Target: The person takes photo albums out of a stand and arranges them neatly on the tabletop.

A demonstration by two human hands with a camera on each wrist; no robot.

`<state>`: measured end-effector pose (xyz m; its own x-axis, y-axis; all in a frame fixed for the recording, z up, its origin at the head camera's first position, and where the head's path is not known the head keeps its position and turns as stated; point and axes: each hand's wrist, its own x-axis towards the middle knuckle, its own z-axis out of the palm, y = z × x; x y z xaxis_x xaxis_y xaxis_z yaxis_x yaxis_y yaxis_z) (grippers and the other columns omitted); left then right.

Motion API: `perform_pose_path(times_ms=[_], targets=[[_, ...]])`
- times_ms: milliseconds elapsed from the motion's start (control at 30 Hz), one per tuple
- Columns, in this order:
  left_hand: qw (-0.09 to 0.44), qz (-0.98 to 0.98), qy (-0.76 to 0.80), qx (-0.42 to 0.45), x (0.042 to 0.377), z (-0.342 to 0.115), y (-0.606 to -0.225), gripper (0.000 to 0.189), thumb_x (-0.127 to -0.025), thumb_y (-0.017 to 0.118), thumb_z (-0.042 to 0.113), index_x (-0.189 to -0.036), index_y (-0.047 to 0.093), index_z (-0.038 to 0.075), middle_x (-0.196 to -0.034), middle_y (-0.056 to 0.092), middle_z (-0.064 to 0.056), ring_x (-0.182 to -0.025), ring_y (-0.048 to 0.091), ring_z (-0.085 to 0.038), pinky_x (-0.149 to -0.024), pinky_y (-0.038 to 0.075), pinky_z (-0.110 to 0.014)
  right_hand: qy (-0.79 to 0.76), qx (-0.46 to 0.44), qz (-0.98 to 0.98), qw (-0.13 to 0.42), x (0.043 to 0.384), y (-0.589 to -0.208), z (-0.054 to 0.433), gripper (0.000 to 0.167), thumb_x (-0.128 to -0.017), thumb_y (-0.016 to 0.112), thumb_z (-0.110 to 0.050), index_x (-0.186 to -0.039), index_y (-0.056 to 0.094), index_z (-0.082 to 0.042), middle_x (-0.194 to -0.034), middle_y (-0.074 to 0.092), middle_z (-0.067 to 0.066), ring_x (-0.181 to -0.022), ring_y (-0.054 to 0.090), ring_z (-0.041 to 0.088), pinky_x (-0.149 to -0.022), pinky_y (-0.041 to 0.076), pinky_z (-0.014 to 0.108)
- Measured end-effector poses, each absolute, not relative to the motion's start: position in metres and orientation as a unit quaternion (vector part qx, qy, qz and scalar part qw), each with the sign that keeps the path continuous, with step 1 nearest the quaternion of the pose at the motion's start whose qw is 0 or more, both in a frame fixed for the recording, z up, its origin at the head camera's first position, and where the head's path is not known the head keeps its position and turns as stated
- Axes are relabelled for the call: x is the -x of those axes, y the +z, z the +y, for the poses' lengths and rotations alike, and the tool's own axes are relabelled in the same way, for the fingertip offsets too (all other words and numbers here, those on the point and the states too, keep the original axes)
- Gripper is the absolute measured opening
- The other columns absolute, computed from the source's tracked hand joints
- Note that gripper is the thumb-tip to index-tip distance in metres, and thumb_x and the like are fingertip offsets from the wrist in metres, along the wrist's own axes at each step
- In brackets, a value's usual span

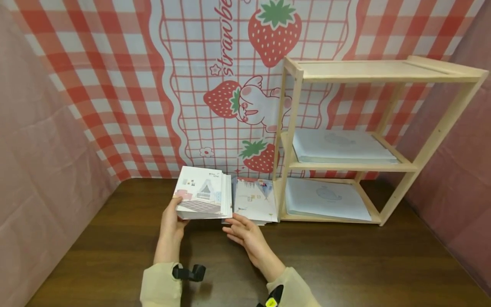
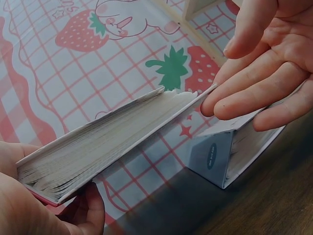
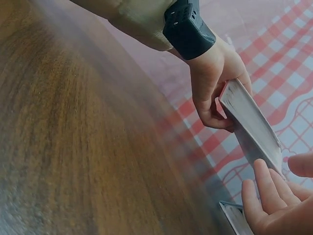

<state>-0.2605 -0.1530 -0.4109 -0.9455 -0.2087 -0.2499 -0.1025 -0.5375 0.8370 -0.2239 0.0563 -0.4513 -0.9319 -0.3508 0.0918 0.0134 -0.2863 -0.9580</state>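
Observation:
My left hand (image 1: 171, 221) grips the left side of a thick hardcover book (image 1: 199, 191), thumb on top and fingers beneath. The cover is white with a pale room drawing, and the book is held up off the table, its page block showing in the left wrist view (image 2: 112, 142). My right hand (image 1: 249, 238) has its fingers extended, fingertips right at the book's lower right corner, palm turned up in the left wrist view. Just right of it, a second book (image 1: 255, 198) with a light illustrated cover lies on the table against the shelf; its grey spine shows in the left wrist view.
A light wooden shelf (image 1: 377, 167) stands on the right, with a pale blue-white stack (image 1: 341, 145) on its middle tier and another (image 1: 326, 198) on the bottom one. Behind the brown table (image 1: 115, 251) hangs a red checked strawberry cloth (image 1: 126, 85). Pink cloth (image 1: 42, 140) lines the sides.

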Motion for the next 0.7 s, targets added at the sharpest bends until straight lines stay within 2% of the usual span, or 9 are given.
perform_pose_path(times_ms=[133, 333, 700], targets=[[0.03, -0.486, -0.858, -0.162, 0.261, -0.153, -0.413, 0.023, -0.09, 0.045, 0.02, -0.11, 0.048, 0.008, -0.071, 0.057, 0.01, -0.068, 0.053, -0.005, -0.073, 0.037, -0.026, -0.789, 0.119, 0.588, 0.132, 0.226, -0.452, 0.055, 0.055, -0.092, 0.047, -0.013, -0.137, 0.026, 0.01, -0.133, 0.042, 0.028, -0.109, 0.057, 0.024, -0.094, 0.044, 0.037], [0.034, -0.493, -0.853, -0.166, 0.261, -0.154, -0.417, 0.012, -0.09, 0.047, 0.019, -0.098, 0.054, 0.014, -0.072, 0.057, 0.01, -0.068, 0.054, -0.005, -0.071, 0.037, -0.026, -0.805, 0.09, 0.564, 0.157, 0.225, -0.45, 0.052, 0.052, -0.095, 0.037, -0.003, -0.14, 0.016, 0.01, -0.139, 0.032, 0.03, -0.119, 0.048, 0.031, -0.099, 0.038, 0.041], [0.04, -0.5, -0.846, -0.181, 0.263, -0.157, -0.424, 0.009, -0.089, 0.047, 0.019, -0.092, 0.055, 0.016, -0.069, 0.058, 0.01, -0.066, 0.054, -0.006, -0.071, 0.036, -0.027, -0.817, 0.08, 0.545, 0.169, 0.225, -0.454, 0.049, 0.054, -0.092, 0.039, -0.001, -0.14, 0.015, 0.009, -0.139, 0.032, 0.029, -0.119, 0.048, 0.032, -0.098, 0.039, 0.042]])
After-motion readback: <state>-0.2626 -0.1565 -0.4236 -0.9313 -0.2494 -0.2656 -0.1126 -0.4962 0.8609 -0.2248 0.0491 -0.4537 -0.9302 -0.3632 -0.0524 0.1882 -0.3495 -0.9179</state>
